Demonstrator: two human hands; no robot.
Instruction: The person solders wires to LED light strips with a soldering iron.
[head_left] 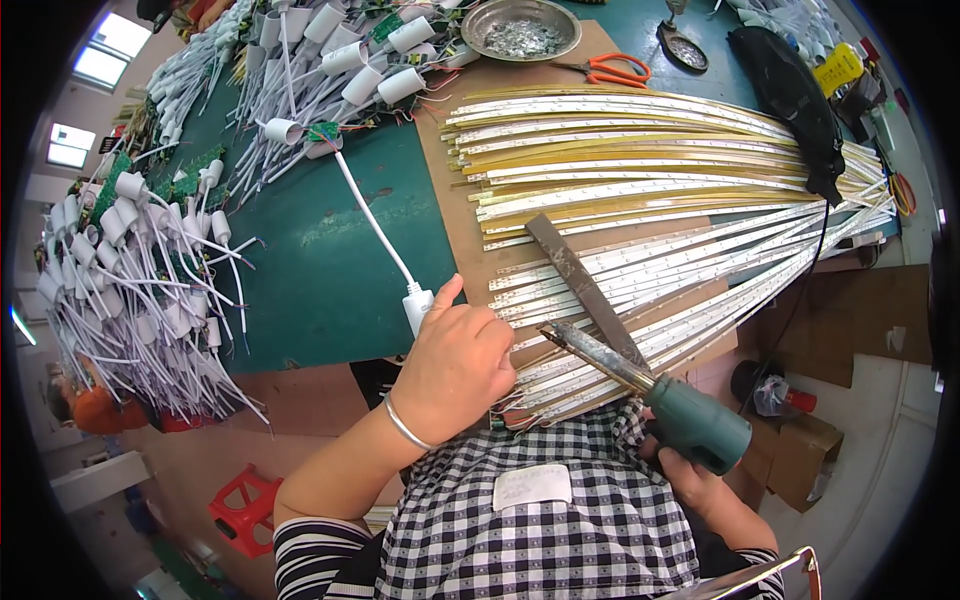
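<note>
My left hand [455,360] is closed around a white plug-like connector [418,304] on a white cord, near the table's front edge. Its cord runs up to a white cylindrical cap and a small green circuit board [323,131]. My right hand [692,478], partly hidden, grips a soldering gun [700,425] with a green body. The metal tip of that gun points left, just right of my left hand. Under and beyond it, LED strips [620,165] fan out in two bundles. A flat dark metal bar [590,290] lies slanted across the nearer bundle.
Heaps of white-capped cords [130,260] cover the table's left and back. A metal dish [521,30] of silvery bits, orange-handled scissors or pliers [618,70] and a black cloth-like bundle [790,105] lie farther back. A red stool [245,510] stands below left.
</note>
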